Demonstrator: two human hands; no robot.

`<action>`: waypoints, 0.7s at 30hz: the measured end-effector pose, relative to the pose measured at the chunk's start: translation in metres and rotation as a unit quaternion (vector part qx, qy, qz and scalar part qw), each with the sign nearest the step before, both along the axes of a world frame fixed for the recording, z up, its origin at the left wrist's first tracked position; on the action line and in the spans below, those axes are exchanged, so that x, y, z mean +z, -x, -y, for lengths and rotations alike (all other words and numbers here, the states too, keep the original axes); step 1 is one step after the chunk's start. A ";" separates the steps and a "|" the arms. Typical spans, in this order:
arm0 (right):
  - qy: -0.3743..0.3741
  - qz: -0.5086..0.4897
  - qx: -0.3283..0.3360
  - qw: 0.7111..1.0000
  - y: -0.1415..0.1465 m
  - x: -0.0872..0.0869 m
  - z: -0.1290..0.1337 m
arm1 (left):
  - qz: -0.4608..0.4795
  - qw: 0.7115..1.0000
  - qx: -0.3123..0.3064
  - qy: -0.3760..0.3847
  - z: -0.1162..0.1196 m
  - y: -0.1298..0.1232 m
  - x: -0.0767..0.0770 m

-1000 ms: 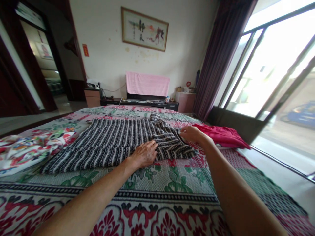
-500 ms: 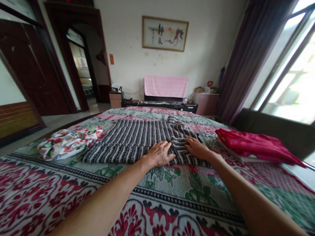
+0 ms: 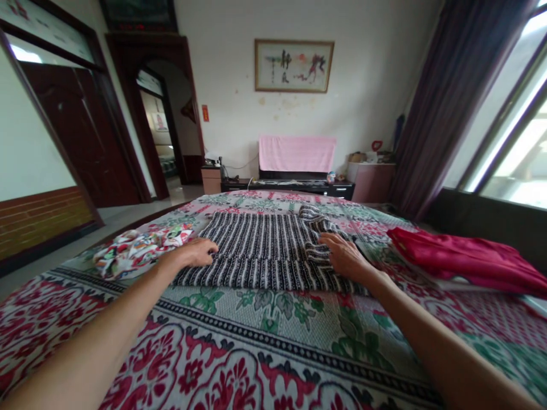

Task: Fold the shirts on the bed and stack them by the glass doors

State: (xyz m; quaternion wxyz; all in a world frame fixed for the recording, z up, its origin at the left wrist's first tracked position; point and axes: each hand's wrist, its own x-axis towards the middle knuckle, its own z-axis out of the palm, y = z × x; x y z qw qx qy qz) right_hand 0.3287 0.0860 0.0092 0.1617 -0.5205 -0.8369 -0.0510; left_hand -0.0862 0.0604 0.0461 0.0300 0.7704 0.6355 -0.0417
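Note:
A black-and-white striped knit garment (image 3: 256, 245) lies folded on the patterned bed cover (image 3: 273, 341), its right part bunched into folds. My left hand (image 3: 200, 252) is at the garment's left edge, fingers curled toward the fabric; whether cloth is between them is too small to tell. Over the bunched folds on the right rests my right hand (image 3: 344, 254), palm down, with its fingers spread a little. Just left of my left hand is a crumpled white cloth with a colourful print (image 3: 132, 253).
Folded red fabric (image 3: 465, 259) lies on the bed at the right. Beyond the bed are a low black cabinet (image 3: 290, 187) and a pink towel (image 3: 297, 152) over a dark object. A purple curtain (image 3: 457, 102) hangs beside the window.
My left hand has moved left from the middle of the garment to its left edge, and its fingers have curled. My right hand stays on the folds. The view has shifted slightly.

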 end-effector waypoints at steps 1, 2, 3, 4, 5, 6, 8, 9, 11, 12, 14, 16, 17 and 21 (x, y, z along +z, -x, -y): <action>-0.003 -0.009 0.028 1.000 0.004 0.000 0.001 | 0.023 1.000 -0.004 -0.016 0.001 0.012 -0.004; 0.001 -0.018 0.057 0.998 0.008 -0.001 0.001 | 0.047 0.998 -0.015 -0.034 0.001 0.021 -0.009; 0.006 -0.028 0.083 0.996 0.010 -0.003 0.002 | 0.070 0.996 -0.025 -0.050 0.002 0.028 -0.013; 0.011 -0.037 0.104 0.994 0.012 -0.006 0.002 | 0.091 0.993 -0.034 -0.061 0.002 0.034 -0.017; 0.016 -0.048 0.118 0.992 0.012 -0.008 0.002 | 0.108 0.991 -0.039 -0.066 0.003 0.038 -0.020; 0.020 -0.060 0.126 0.990 0.012 -0.011 0.002 | 0.122 0.989 -0.041 -0.066 0.003 0.041 -0.022; 0.028 -0.082 0.126 0.988 0.010 -0.015 0.001 | 0.149 0.986 -0.045 -0.057 0.004 0.047 -0.025; 0.031 -0.089 0.123 0.988 0.009 -0.016 0.001 | 0.164 0.984 -0.042 -0.053 0.004 0.050 -0.026; 0.036 -0.095 0.116 0.988 0.008 -0.017 0.001 | 0.193 0.980 -0.026 -0.047 0.004 0.056 -0.030; 0.036 -0.097 0.112 0.988 0.008 -0.017 0.001 | 0.204 0.978 -0.011 -0.049 0.003 0.057 -0.032; 0.031 -0.100 0.106 0.989 0.010 -0.014 0.002 | 0.209 0.975 0.018 -0.067 0.002 0.057 -0.038; 0.023 -0.097 0.099 0.990 0.012 -0.010 0.004 | 0.179 0.978 0.033 -0.102 0.003 0.051 -0.039; 0.015 -0.094 0.093 0.991 0.012 -0.007 0.007 | 0.155 0.979 0.032 -0.124 0.005 0.046 -0.037; -0.009 -0.076 0.105 0.992 0.001 0.007 0.024 | 0.099 0.979 -0.030 -0.173 0.025 0.023 -0.017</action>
